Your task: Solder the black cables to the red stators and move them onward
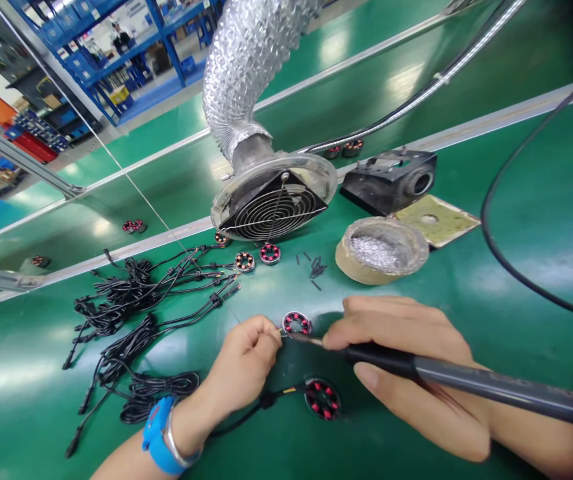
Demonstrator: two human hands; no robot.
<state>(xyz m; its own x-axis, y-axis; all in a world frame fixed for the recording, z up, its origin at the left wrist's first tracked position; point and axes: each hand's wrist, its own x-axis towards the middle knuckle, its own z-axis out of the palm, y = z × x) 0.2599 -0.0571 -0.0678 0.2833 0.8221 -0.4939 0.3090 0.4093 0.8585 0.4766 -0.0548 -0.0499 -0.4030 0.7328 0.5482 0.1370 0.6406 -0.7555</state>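
My right hand [416,360] is wrapped round a dark soldering iron [466,383], its tip pointing left at the lower edge of a small ring-shaped coil with red windings [297,324]. Left of that coil, my left hand [254,350] is closed in a pinch on thin wires [282,333] that reach the coil's edge. A blue band [159,427] is round my left wrist. Below the hands lies a second red coil [322,399], joined to a black cable.
Bundled black cables [131,287] lie at the left. Beyond the hands are more coils [244,261], short black tubes [317,268], a round tub of silvery material [381,257], a black stand [391,180] and a fan-grille hood [274,207] on a foil duct. A dark cable curves at the right.
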